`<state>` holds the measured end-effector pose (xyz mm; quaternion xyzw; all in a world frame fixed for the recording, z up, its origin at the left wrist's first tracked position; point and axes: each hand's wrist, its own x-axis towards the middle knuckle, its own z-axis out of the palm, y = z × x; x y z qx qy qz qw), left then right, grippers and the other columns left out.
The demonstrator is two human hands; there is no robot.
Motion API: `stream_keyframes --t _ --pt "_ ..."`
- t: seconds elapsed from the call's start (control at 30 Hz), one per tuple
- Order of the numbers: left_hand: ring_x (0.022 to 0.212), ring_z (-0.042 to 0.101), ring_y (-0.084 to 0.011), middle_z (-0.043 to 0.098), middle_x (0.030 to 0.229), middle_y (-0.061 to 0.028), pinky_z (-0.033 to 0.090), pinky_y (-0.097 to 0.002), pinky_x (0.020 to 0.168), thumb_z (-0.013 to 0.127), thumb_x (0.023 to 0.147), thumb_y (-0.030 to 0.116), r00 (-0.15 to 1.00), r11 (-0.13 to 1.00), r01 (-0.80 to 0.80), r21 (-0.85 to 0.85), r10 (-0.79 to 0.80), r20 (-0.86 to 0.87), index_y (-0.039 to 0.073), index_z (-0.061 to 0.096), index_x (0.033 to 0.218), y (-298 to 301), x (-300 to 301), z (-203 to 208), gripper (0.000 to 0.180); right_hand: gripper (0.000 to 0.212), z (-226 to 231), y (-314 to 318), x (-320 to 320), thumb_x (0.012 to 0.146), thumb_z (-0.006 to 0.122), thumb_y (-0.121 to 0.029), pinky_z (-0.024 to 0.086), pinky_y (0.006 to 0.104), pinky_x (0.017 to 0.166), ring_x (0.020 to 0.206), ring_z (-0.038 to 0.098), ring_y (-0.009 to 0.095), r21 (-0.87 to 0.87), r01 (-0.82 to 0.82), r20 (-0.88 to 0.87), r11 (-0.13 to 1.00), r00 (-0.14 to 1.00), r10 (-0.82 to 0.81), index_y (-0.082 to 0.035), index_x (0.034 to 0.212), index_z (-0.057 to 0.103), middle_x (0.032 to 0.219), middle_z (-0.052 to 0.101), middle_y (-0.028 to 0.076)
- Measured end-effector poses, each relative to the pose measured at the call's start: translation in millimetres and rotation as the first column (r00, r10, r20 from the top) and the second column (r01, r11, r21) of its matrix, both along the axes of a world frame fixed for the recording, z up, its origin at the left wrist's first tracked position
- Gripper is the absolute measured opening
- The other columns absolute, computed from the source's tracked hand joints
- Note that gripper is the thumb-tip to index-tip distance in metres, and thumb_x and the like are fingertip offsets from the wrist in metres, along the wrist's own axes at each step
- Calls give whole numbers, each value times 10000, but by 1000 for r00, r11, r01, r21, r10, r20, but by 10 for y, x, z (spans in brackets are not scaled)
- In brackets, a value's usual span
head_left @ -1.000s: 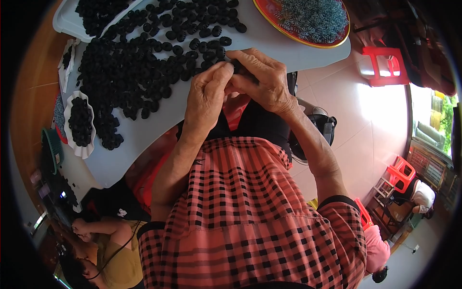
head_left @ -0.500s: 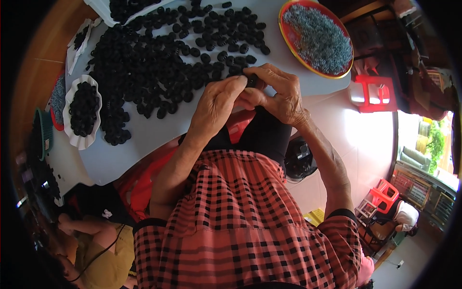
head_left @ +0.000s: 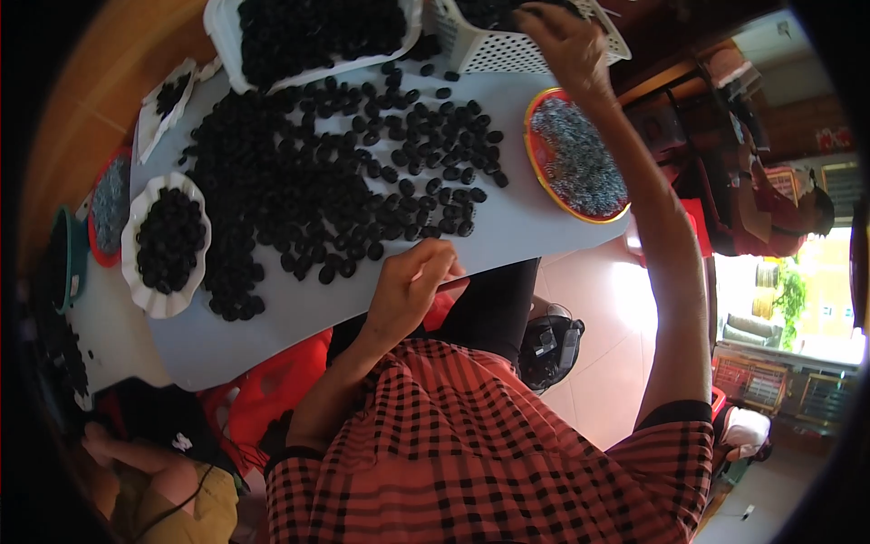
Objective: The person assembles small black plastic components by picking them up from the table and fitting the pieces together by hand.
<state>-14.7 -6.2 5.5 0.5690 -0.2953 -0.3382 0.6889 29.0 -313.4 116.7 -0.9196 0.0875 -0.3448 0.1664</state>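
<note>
My right hand (head_left: pixel 566 47) is stretched far forward over a white perforated basket (head_left: pixel 494 53) that holds black pieces. Its fingers look apart, with dark pieces just beyond the fingertips. Close to the table's near edge, my left hand (head_left: pixel 410 288) is curled, thumb pressed against the fingers; whatever it may hold is hidden. Many small black ribbed round pieces (head_left: pixel 299 181) lie heaped and scattered across the pale table (head_left: pixel 489 245). Under my right forearm stands a red dish with a yellow rim (head_left: pixel 533 154), filled with small shiny metal parts (head_left: pixel 578 154) that look like springs.
A white tub (head_left: pixel 234 63) full of black pieces stands at the back. On the left are a scalloped white dish (head_left: pixel 136 231) of black pieces, a red dish (head_left: pixel 111 213) and a green basket (head_left: pixel 71 263). Another person's leg (head_left: pixel 154 453) shows at lower left.
My hands were together around a black piece; now they are apart. The right has reached forward to the basket, the left stays near my lap. The view has shifted, showing more of the table's back.
</note>
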Motion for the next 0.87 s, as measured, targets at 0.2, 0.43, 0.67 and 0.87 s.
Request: stream_keyframes --t 0.2,0.43,0.67,0.87 --pt "713 564 -82 633 773 -50 460 -225 655 488 959 169 991 992 113 -57 -117 -64 -15 600 926 -33 135 -56 218 217 -310 159 256 804 717 -142 537 325 720 867 649 231 -341 -213 85 916 963 256 -43 994 682 976 656 119" --pt "785 594 -105 643 812 -57 484 -250 748 480 936 88 973 982 175 -76 -184 -138 -22 609 940 31 177 -52 170 174 -625 1169 691 824 668 -90 534 348 759 886 636 255 -131 -479 -49 868 877 477 -41 992 666 996 649 97" --pt "774 597 -104 639 828 -60 488 -242 718 475 947 96 972 974 194 -116 -207 -115 -22 592 933 -19 181 -75 167 230 -1056 1284 955 805 689 -211 475 397 775 876 567 293 -77 -447 -143 891 889 434 -65 982 685 963 624 115" --pt "724 596 -132 621 761 -86 471 -256 677 493 940 119 984 983 150 -107 -159 -80 -28 569 899 36 183 -60 171 186 -875 1433 683 826 679 -223 468 392 831 912 590 246 120 -361 -328 925 865 380 -37 831 667 904 628 68"
